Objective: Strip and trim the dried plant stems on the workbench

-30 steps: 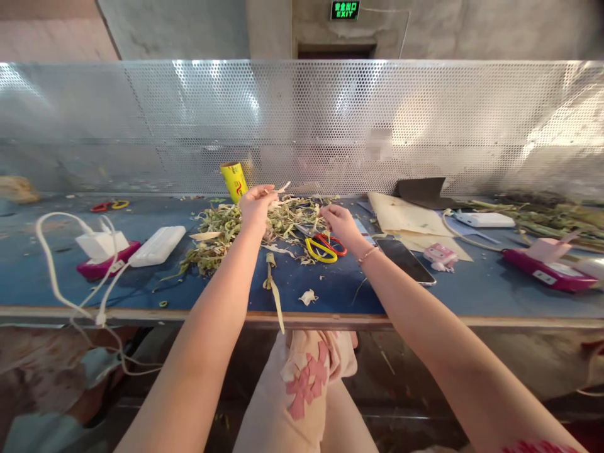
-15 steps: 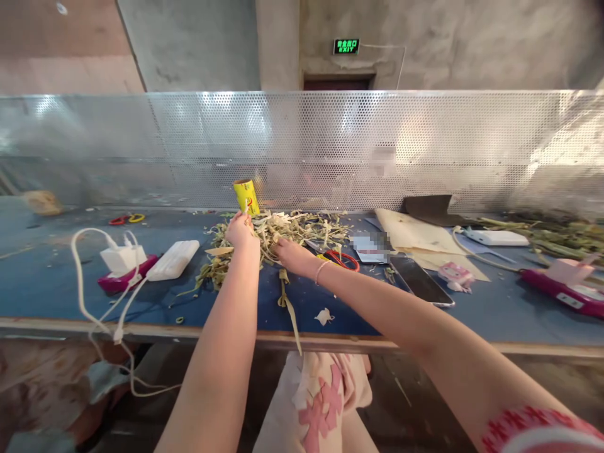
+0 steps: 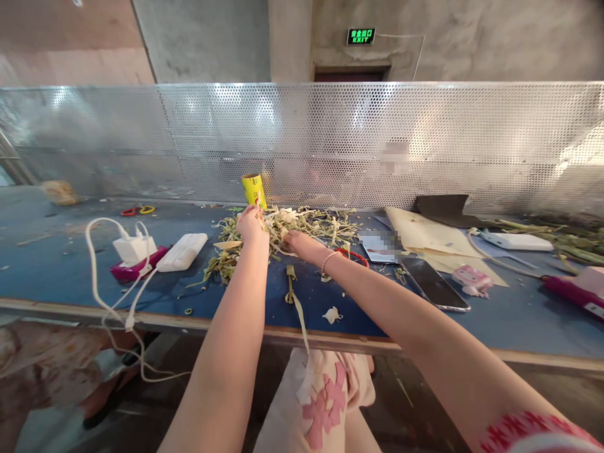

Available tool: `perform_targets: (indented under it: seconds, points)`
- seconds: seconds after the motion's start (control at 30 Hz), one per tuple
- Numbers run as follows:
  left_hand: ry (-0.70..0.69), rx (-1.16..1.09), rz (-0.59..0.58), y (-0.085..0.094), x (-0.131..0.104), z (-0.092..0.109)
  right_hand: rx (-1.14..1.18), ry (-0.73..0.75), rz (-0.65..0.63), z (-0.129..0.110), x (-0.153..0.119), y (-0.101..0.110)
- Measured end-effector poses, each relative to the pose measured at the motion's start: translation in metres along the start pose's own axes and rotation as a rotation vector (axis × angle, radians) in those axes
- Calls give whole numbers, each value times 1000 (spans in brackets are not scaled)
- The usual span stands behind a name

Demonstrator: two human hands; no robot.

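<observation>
Bench (image 3: pixel 70 277) (blue-topped) bears plant trimmings (image 3: pixel 306 223) before perforated metal screen (image 3: pixel 425 145).

Blue worktop (image 3: pixel 56 264) | far-edge middle: plant scrap heap (image 3: pixel 302 226), yellow roll (image 3: pixel 253 190) | left: white chargers (image 3: pixel 182 251) | right: phone (image 3: pixel 434 283), papers (image 3: pixel 425 234)

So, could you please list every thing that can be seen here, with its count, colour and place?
plant strips: one pile, pale green, table centre, under both hands
yellow tube: one, behind the pile
scissors: one pair, red and yellow, far left
power bank: one, white, left of pile
charger: one, white, on a pink device, cable hanging
phone: one, black, right
papers: several, beige, right rear
table: one, blue
left hand: in the pile
right hand: in the pile
</observation>
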State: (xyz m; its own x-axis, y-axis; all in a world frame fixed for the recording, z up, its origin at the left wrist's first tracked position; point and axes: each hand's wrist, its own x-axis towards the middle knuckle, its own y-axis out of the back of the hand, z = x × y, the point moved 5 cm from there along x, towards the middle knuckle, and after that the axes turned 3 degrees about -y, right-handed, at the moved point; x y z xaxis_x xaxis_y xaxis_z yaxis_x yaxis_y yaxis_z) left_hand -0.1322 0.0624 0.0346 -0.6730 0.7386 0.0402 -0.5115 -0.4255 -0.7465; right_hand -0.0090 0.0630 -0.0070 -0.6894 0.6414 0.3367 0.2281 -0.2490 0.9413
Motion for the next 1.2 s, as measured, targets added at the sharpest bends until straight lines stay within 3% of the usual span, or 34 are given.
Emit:
perform_targets:
  seconds: [0.2, 0.3, 0.4, 0.5, 0.63, 0.9, 1.0, 1.1, 1.2]
  points:
    - [41, 44, -64, -7, -10, -2, 349, -250, 216, 26, -9, 21]
    - [139, 130, -195, -13, -17, -8, 628, -443, 245, 41, -17, 22]
    - [322, 189, -348, -18, -24, -20, 842, -533, 277, 48, -24, 23]
    - [427, 258, -462, -20, -30, -27, 944, -552, 341, 50, -31, 25]
    - [445, 322, -543, -21, -33, -29, 1018, -551, 391, 50, -40, 24]
    - [367, 391, -474, -19, -29, -34, 934, -512, 564, 57, -46, 35]
    - [319, 379, -449, -20, -28, -36, 1117, -544, 554, 61, -48, 33]
    - [309, 358, -495, -22, -29, -39, 1333, -530, 499, 59, -50, 31]
    - [266, 359, -516, -23, -28, -40, 1401, -465, 437, 53, -50, 32]
